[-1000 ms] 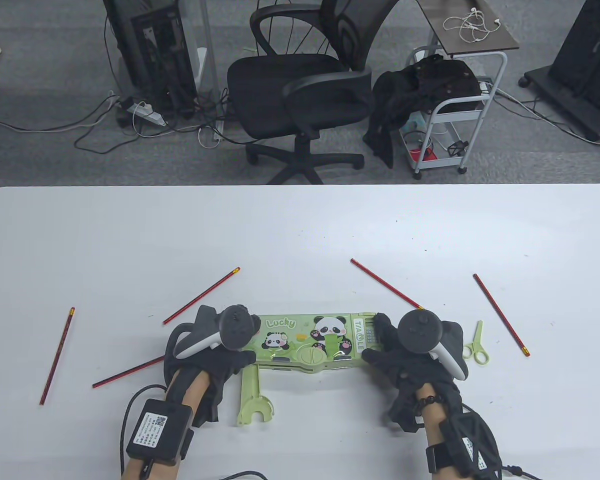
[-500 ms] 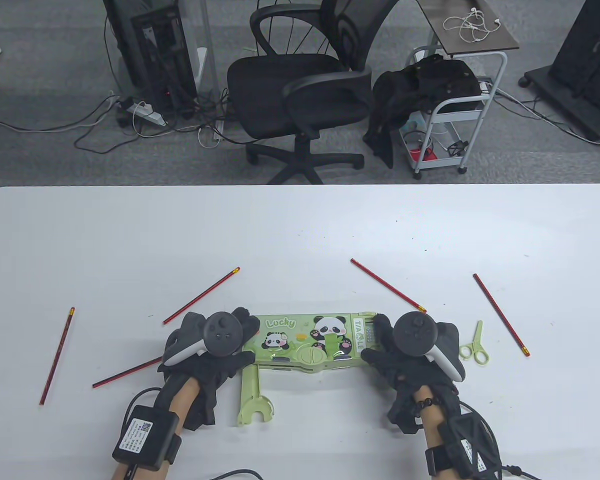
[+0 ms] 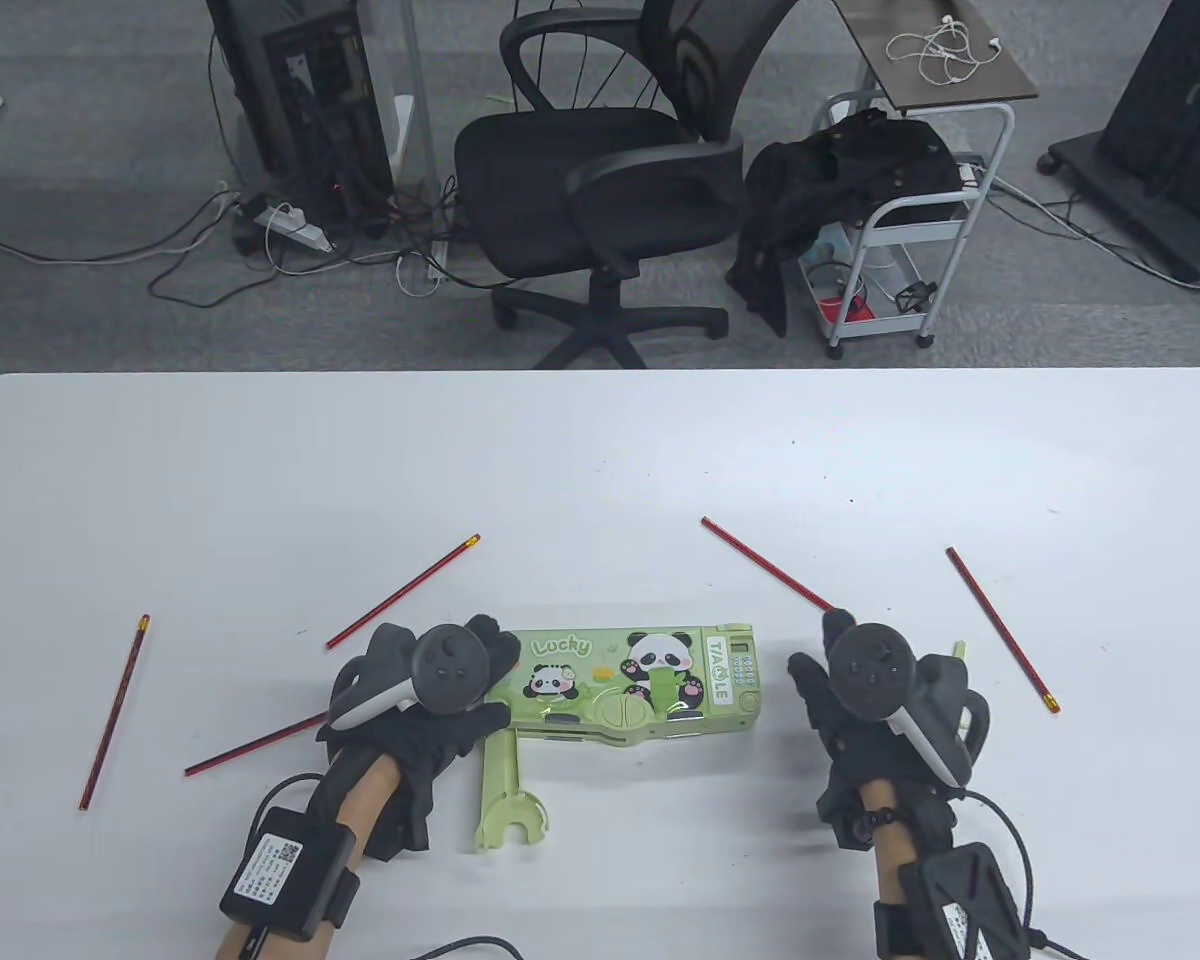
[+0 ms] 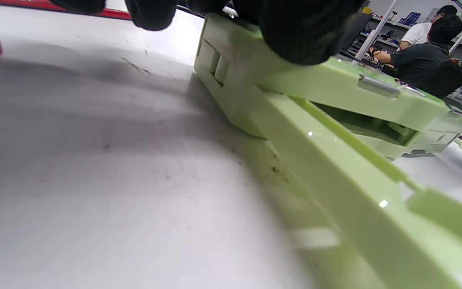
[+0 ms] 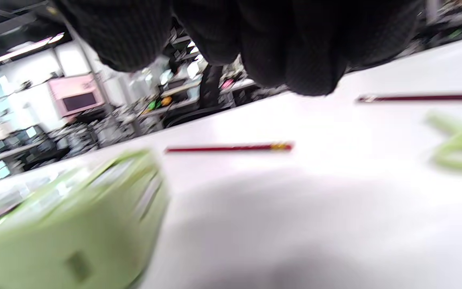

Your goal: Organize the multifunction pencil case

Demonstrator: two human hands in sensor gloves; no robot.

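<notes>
The left hand [image 3: 430,705] grips the case [image 3: 640,685] by its end. The right hand [image 3: 865,700] hangs loose beside it, holding nothing, near the scissors [image 5: 459,144].

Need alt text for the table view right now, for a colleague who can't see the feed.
A gloved left hand holds the left end of a green panda pencil case on a white table, while the right hand hovers just off the case's right end. A green arm sticks out from the case's near edge, and five red pencils lie scattered around.
</notes>
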